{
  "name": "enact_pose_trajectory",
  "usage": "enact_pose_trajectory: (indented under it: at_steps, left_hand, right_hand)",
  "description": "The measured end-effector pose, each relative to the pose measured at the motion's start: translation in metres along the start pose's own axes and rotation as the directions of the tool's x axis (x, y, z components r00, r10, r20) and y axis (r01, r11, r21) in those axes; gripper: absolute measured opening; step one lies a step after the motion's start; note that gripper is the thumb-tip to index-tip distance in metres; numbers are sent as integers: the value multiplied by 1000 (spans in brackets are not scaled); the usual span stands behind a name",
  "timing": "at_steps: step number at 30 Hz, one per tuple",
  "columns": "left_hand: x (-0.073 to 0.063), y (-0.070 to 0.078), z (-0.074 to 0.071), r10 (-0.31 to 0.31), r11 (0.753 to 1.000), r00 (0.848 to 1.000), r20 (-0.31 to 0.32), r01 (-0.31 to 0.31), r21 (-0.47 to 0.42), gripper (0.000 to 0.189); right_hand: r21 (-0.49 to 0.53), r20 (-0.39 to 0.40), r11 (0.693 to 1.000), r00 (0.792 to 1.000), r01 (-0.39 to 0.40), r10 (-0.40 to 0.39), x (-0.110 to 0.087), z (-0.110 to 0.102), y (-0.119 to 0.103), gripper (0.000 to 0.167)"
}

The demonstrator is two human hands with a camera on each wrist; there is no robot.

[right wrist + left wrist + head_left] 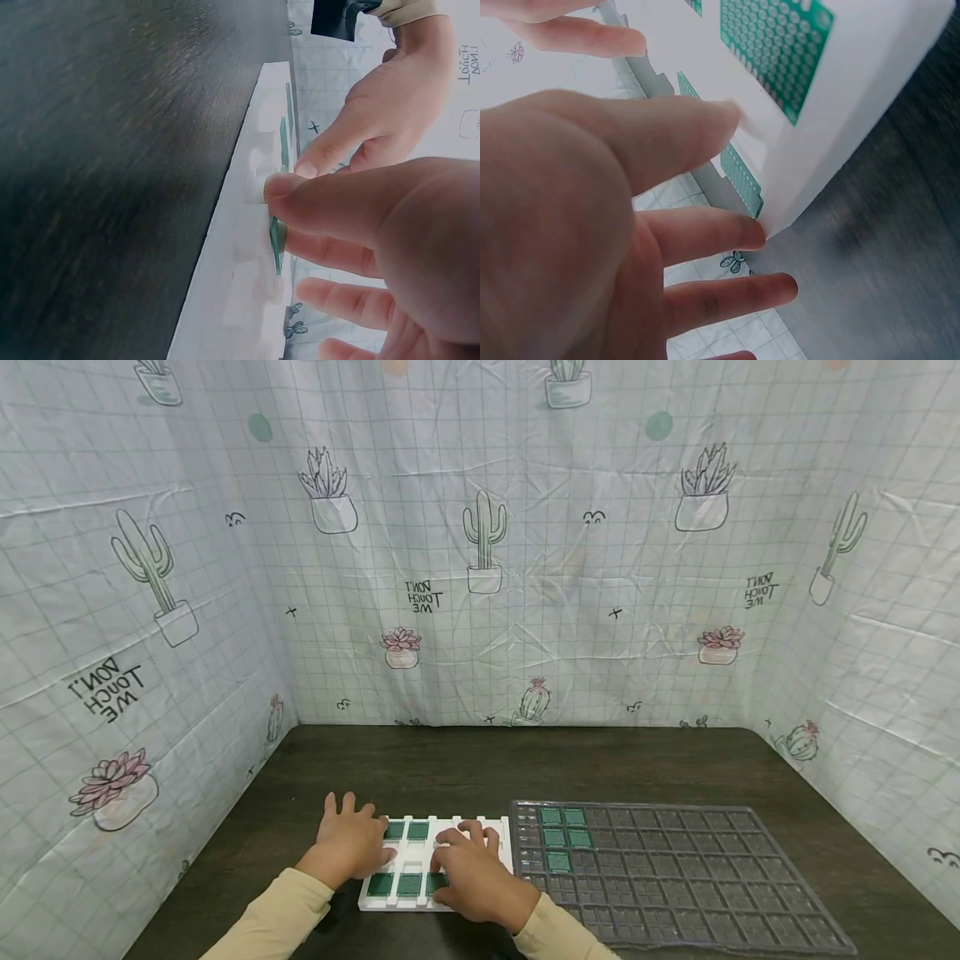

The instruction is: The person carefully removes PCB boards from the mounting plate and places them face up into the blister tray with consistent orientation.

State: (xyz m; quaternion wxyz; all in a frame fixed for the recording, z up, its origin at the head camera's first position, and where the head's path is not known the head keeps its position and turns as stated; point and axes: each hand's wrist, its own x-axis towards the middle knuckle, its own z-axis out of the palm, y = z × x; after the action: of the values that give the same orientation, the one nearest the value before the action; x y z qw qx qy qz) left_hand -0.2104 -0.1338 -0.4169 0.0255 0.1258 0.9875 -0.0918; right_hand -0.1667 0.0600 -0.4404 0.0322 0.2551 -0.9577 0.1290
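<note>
1. Desk carries two trays side by side: a white tray before the person and a clear tray just beside it on the right, presumably so that boards travel only a short way between them.
2. Right hand pinches one green board between thumb and finger, third from the left in the white tray's near row; whether it is fully seated, I cannot tell.
3. Left hand is spread wide, gripping nothing, by the white tray's left side, perhaps to steady it.
4. Counting, five boards show in the white tray: two far, three near, the pinched one included. Others may hide beneath the right hand.
5. Five more green boards sit towards the clear tray's far left corner: two, two, then one.
</note>
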Motion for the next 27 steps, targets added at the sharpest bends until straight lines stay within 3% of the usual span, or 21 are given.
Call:
enact_pose_trajectory:
  at_steps: [27]
  left_hand:
    - [4, 0, 0, -3, 1000, 1000, 25, 3, -2, 55]
  right_hand:
    - [27, -17, 999, 1000, -22, 23, -7, -7, 9, 16]
